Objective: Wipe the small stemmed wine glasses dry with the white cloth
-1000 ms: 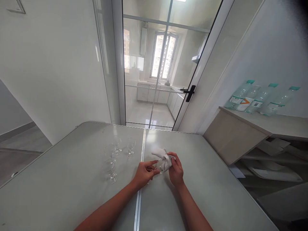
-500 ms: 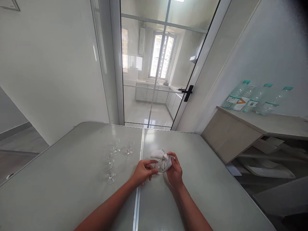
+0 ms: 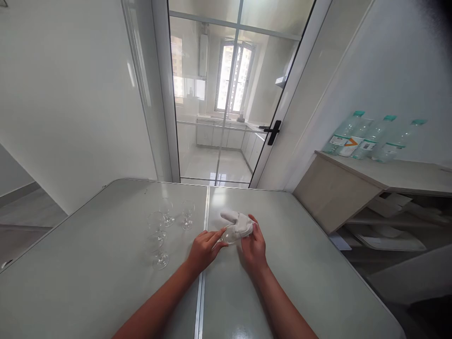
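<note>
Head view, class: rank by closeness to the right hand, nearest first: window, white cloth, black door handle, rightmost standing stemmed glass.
1. White cloth: in the right hand.
2. Rightmost standing stemmed glass: table's left side.
3. Black door handle: beyond the table.
4. Window: beyond the glass door.

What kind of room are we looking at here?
It looks like a dining spot, perhaps in a home, beside a kitchen. There's a big table with stemmed glasses standing on it, and low white cabinets show through the glass door.
</note>
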`<action>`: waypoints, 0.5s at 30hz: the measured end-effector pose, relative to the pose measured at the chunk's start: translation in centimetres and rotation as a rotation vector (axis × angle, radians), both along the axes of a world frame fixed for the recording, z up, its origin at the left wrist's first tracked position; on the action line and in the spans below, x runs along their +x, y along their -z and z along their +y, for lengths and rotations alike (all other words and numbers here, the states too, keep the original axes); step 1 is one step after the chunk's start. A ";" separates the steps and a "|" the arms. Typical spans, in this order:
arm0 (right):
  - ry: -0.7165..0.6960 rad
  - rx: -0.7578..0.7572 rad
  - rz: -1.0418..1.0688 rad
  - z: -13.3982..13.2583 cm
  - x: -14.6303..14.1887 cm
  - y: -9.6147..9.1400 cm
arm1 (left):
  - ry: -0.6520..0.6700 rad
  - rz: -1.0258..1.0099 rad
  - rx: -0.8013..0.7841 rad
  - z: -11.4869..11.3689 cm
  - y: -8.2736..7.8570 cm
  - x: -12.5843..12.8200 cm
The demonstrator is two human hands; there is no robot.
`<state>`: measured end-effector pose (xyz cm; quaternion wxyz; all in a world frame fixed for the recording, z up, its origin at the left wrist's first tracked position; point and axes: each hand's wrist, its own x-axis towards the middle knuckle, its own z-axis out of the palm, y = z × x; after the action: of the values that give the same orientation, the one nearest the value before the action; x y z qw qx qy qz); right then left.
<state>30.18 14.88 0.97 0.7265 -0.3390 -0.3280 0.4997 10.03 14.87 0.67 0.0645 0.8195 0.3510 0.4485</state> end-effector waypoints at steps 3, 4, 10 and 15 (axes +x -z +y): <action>0.059 -0.040 0.242 1.3 1.4 0.8 | 0.000 -0.174 -0.105 0.1 0.1 0.3; 0.078 -0.044 0.267 1.5 1.7 1.0 | 0.007 -0.233 -0.164 0.1 0.2 0.4; -0.147 0.043 0.216 0.2 0.0 -1.0 | 0.224 -0.407 -0.622 -0.1 0.3 1.1; -0.305 0.059 0.087 -2.0 -3.0 -3.3 | 0.520 -0.514 -1.002 -0.2 -0.3 1.7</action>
<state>27.14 12.88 4.27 0.6655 -0.2415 -0.3584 0.6085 11.75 14.65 0.92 0.6310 0.6140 0.2811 0.3819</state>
